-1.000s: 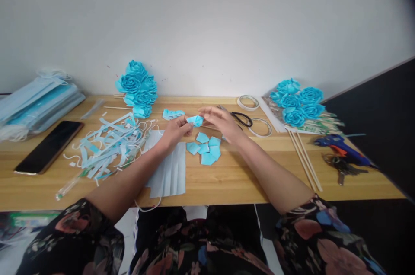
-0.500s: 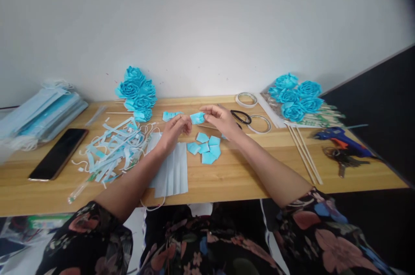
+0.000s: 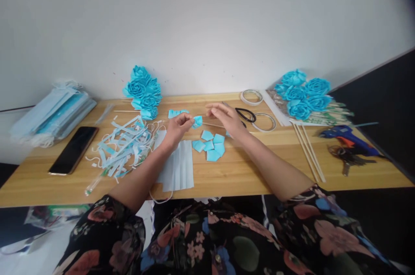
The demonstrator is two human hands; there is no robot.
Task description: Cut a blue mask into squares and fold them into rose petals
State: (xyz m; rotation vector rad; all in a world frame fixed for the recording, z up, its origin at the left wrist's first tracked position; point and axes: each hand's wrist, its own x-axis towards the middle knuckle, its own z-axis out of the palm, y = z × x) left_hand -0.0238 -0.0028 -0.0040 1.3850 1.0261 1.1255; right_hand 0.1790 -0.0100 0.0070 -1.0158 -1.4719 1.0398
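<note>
Between the fingers of my left hand [image 3: 178,128] a small blue petal piece [image 3: 197,122] is pinched, its end gathered at the fingertips. My right hand [image 3: 224,118] hovers just to the right, fingers apart and holding nothing. Several loose blue petal pieces [image 3: 212,145] lie in a small heap below my hands. A short blue strip [image 3: 177,113] rests behind my left hand. Black-handled scissors [image 3: 246,115] lie beyond my right hand, partly hidden by it. Under my left forearm sits a pleated face mask [image 3: 179,167].
Cut mask strips [image 3: 121,147] pile up left, near a phone [image 3: 74,150] and stacked masks [image 3: 53,113]. Blue fabric roses [image 3: 144,89] stand at the back; more roses [image 3: 303,93] lie right. Tape rolls [image 3: 251,97], sticks [image 3: 308,151], a glue gun [image 3: 346,139] and keys [image 3: 348,159] sit rightward.
The blue petal piece was flat between both hands; now only my left hand holds it, bunched up. My right hand has let go and opened. The view has shifted slightly.
</note>
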